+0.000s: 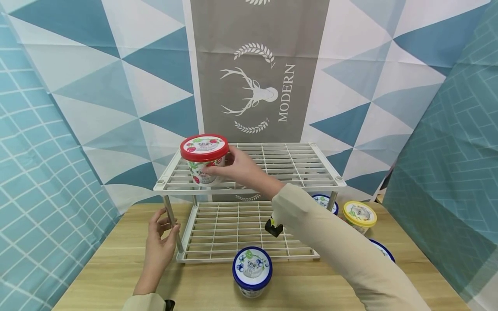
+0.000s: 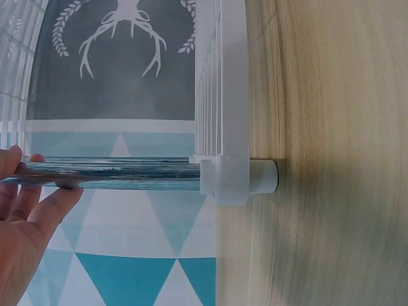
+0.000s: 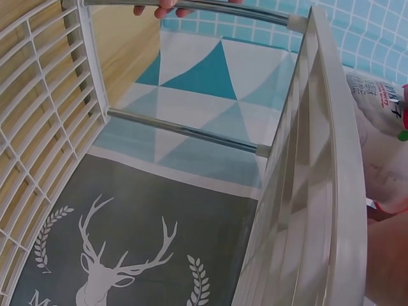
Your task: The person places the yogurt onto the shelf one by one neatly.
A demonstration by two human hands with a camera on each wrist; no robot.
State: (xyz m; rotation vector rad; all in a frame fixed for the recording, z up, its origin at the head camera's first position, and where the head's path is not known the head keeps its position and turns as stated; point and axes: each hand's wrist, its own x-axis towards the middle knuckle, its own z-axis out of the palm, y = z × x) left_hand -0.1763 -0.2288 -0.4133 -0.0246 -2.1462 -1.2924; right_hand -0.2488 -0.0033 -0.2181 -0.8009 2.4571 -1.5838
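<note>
On the left part of the white rack's upper shelf [image 1: 241, 190], my right hand [image 1: 249, 170] grips a paper tub with a red lid [image 1: 205, 146] and strawberry pictures. The tub stands upright, right at the shelf. Only part of the tub [image 3: 376, 94] and of that hand [image 3: 386, 245] shows in the right wrist view. My left hand [image 1: 160, 244] holds the rack's front left metal post [image 1: 173, 224] between thumb and fingers. The left wrist view shows the same post [image 2: 127, 173] with the fingers around it.
In front of the lower shelf [image 1: 233, 261] stands a blue-lidded tub [image 1: 252, 268]. Right of the rack are a yellow-lidded tub [image 1: 359, 214] and other blue-lidded tubs [image 1: 326, 201], one partly behind my right sleeve. Patterned cloth hangs behind the wooden table [image 1: 116, 259].
</note>
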